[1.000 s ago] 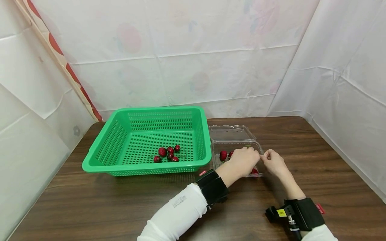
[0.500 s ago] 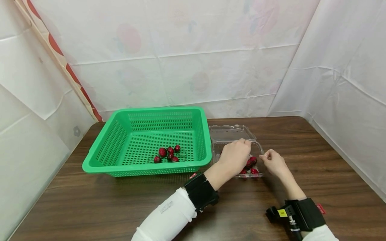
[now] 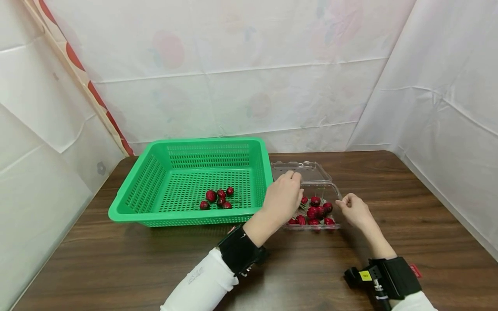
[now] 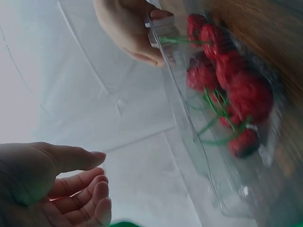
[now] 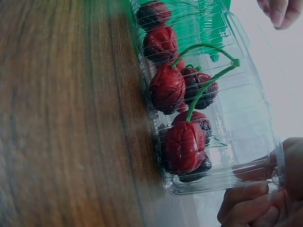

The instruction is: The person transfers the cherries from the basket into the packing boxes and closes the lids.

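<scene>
My left hand [image 3: 283, 194] hovers over the left part of the clear plastic clamshell box [image 3: 333, 187], beside the green basket. In the left wrist view its thumb [image 4: 78, 159] and loosely bent fingers hold nothing. My right hand [image 3: 353, 209] pinches the box's right rim between thumb and fingers, as the right wrist view [image 5: 251, 201] also shows. Inside the box lie several red cherries [image 3: 320, 212] with green stems; the left hand covers part of it in the head view. The box's lid [image 3: 304, 172] lies folded back behind it.
Left of the box stands a green plastic basket [image 3: 186, 217] with several cherries [image 3: 211, 196] near its front right. Both stand on a dark wooden table [image 3: 155, 255]. White sheets [image 3: 249, 77] hang behind and at both sides.
My left hand has moved left across the box towards the basket, uncovering the cherries inside. The right hand has stayed at the box's rim.
</scene>
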The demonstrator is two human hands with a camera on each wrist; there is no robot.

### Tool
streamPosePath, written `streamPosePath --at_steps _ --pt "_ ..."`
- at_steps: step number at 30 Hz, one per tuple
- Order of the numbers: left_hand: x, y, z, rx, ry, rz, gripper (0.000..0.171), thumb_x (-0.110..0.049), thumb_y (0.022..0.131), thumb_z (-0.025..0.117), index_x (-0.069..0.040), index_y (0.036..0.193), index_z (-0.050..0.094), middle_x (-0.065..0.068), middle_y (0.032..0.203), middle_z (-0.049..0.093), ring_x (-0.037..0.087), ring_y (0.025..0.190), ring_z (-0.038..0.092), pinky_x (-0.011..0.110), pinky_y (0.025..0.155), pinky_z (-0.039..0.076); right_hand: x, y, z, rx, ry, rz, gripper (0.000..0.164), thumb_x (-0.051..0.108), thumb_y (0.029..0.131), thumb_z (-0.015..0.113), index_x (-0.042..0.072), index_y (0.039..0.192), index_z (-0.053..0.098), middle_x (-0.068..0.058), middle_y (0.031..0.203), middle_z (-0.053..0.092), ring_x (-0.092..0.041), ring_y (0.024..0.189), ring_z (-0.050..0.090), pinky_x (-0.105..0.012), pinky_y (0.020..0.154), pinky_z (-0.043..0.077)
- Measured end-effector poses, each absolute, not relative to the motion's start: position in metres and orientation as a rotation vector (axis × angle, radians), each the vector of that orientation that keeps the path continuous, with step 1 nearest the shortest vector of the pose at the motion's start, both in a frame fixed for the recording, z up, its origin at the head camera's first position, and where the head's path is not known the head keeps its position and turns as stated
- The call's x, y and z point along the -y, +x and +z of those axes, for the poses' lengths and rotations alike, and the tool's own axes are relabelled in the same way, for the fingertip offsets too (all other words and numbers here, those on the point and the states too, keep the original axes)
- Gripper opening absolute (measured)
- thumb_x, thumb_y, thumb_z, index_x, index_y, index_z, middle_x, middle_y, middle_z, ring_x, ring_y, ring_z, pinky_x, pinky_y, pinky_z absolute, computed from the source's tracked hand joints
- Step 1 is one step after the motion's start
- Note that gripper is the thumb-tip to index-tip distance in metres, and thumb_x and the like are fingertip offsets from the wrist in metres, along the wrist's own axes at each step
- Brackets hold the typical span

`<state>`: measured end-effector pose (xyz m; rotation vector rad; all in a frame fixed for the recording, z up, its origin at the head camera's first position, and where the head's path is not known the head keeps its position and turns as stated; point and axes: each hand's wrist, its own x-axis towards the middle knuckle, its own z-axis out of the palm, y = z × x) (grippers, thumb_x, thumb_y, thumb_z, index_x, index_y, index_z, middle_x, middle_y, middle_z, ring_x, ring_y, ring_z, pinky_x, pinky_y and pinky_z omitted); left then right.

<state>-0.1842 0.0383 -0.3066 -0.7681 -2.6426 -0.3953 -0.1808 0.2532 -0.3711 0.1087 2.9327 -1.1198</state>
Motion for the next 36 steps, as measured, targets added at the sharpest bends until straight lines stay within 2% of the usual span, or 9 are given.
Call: streamPosePath --at_steps 14,24,31,36 --pt "0.010 -0.193 -0.305 2.757 -0.667 -0.613 0.021 -0.016 0.082 0.063 -0.003 0.098 0.059 0.007 0.091 0.056 0.017 0.076 0.056 0.025 0.060 0.047 -0.253 -0.180 -0.371 -2.933 0.103 -1.127 0.023 0.018 0.093 0.044 0.002 0.078 0.039 -0.002 0.060 0.032 -0.013 0.049 0.031 -0.027 0.046 0.029" --pt "0.043 -0.199 -0.301 2.898 -0.581 -0.654 0.034 -0.020 0.082 0.064 -0.001 0.109 0.056 0.012 0.106 0.056 0.023 0.092 0.056 0.033 0.071 0.048 -0.253 -0.181 -0.371 -2.926 0.092 -1.139 0.023 0.018 0.093 0.043 0.002 0.078 0.039 -0.001 0.058 0.033 -0.012 0.048 0.032 -0.026 0.044 0.029" --pt "0.067 -0.206 -0.299 3.008 -0.531 -0.612 0.041 -0.021 0.082 0.064 0.001 0.115 0.054 0.015 0.114 0.052 0.027 0.104 0.050 0.037 0.080 0.045 -0.252 -0.180 -0.370 -2.912 0.110 -1.155 0.023 0.019 0.093 0.043 0.002 0.078 0.038 -0.001 0.057 0.035 -0.012 0.047 0.035 -0.026 0.044 0.030" --pt "0.079 -0.210 -0.301 3.060 -0.509 -0.592 0.044 -0.021 0.082 0.064 0.004 0.116 0.052 0.018 0.115 0.051 0.027 0.095 0.052 0.037 0.076 0.045 -0.253 -0.181 -0.372 -2.940 0.111 -1.142 0.022 0.018 0.092 0.044 0.002 0.077 0.039 -0.001 0.057 0.035 -0.013 0.047 0.035 -0.027 0.045 0.030"
